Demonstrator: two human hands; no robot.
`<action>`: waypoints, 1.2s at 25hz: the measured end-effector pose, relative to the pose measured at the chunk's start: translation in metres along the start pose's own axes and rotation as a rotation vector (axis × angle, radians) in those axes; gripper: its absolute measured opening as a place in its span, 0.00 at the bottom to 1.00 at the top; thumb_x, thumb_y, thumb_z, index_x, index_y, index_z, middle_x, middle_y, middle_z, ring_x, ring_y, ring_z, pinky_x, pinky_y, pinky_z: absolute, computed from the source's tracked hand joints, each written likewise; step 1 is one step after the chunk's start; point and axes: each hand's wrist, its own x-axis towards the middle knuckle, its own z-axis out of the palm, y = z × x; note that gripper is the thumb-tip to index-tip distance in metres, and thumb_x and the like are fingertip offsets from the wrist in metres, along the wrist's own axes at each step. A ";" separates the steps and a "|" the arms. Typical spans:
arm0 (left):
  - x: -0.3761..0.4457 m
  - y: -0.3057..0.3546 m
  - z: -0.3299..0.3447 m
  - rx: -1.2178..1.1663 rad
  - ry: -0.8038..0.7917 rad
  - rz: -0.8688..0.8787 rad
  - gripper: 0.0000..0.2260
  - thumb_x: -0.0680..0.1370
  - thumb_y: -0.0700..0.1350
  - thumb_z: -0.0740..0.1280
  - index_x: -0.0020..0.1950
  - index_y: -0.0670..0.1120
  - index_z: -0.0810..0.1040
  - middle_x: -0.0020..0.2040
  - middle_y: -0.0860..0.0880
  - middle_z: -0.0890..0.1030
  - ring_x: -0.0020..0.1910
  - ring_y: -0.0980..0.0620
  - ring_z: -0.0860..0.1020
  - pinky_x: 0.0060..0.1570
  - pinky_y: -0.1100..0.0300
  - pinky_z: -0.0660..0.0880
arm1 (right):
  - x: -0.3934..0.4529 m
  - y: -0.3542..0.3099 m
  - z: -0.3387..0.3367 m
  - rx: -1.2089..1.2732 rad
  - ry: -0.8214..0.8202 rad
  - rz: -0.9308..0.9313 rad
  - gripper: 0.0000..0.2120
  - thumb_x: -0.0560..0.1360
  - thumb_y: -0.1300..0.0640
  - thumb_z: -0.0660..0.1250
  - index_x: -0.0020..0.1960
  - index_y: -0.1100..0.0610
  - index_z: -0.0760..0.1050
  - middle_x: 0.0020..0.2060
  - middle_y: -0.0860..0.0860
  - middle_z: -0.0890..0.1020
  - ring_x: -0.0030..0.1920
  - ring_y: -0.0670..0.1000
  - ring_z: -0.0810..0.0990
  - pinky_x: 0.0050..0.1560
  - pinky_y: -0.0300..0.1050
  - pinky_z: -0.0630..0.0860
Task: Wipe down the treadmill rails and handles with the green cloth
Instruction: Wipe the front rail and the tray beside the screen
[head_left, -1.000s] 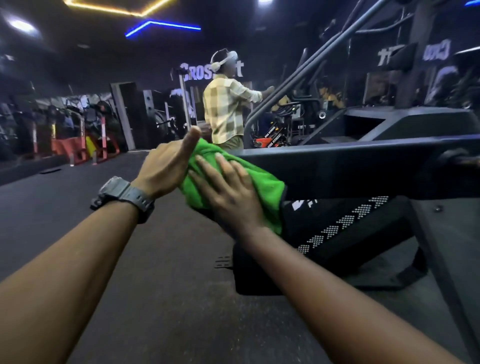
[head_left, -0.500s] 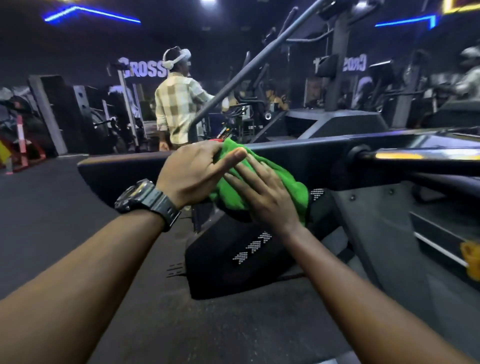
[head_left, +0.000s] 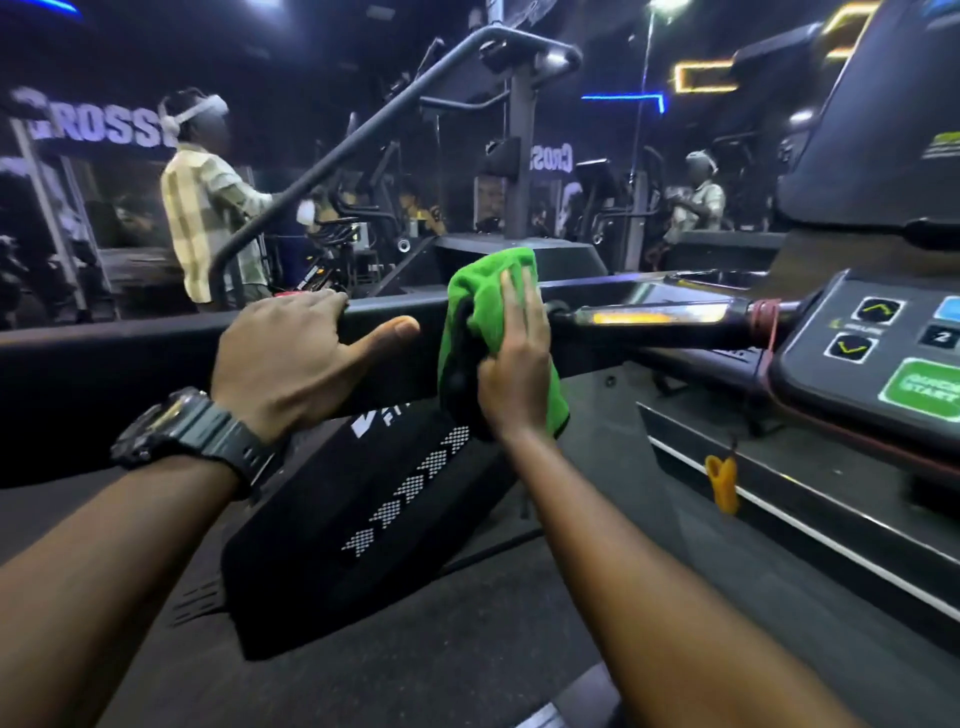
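Place: commercial gym floor, dim, lit by coloured strip lights.
Machine up close: treadmill side rail (head_left: 130, 358) running to a console (head_left: 878, 358) with arrow keys and a green quick-start button (head_left: 922, 389); orange safety clip (head_left: 722, 480) hanging below.
Next row: stair-climber type machine with a long slanted handrail (head_left: 363, 130); more cardio units behind, shapes murky.
Wall: lit lettering "CROSS..." (head_left: 93, 124), repeated mirrored farther right.
Ceiling: blue and yellow neon outlines (head_left: 706, 78).
Floor: dark rubber matting (head_left: 415, 686).
People: one in a checked shirt (head_left: 202, 218) at a machine, another (head_left: 696, 200) farther right.
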 end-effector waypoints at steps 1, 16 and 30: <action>0.001 0.000 0.001 0.006 0.003 -0.010 0.48 0.69 0.80 0.35 0.53 0.45 0.79 0.52 0.42 0.82 0.52 0.41 0.78 0.47 0.49 0.70 | 0.007 -0.019 0.002 0.055 0.032 0.096 0.43 0.62 0.78 0.57 0.76 0.58 0.65 0.76 0.55 0.63 0.76 0.57 0.60 0.75 0.56 0.62; 0.060 0.006 0.018 -0.403 -0.273 0.126 0.41 0.72 0.79 0.44 0.56 0.48 0.78 0.52 0.43 0.80 0.53 0.41 0.77 0.52 0.48 0.74 | 0.083 -0.061 -0.005 -0.552 -0.444 0.212 0.24 0.68 0.65 0.66 0.65 0.60 0.75 0.61 0.58 0.78 0.59 0.63 0.75 0.62 0.54 0.69; 0.081 -0.006 -0.031 -0.445 -0.949 0.175 0.54 0.68 0.78 0.39 0.80 0.39 0.51 0.81 0.41 0.50 0.80 0.46 0.48 0.79 0.52 0.44 | 0.106 -0.099 -0.042 -0.539 -0.841 0.358 0.31 0.68 0.72 0.62 0.71 0.59 0.71 0.71 0.56 0.71 0.71 0.58 0.69 0.72 0.48 0.64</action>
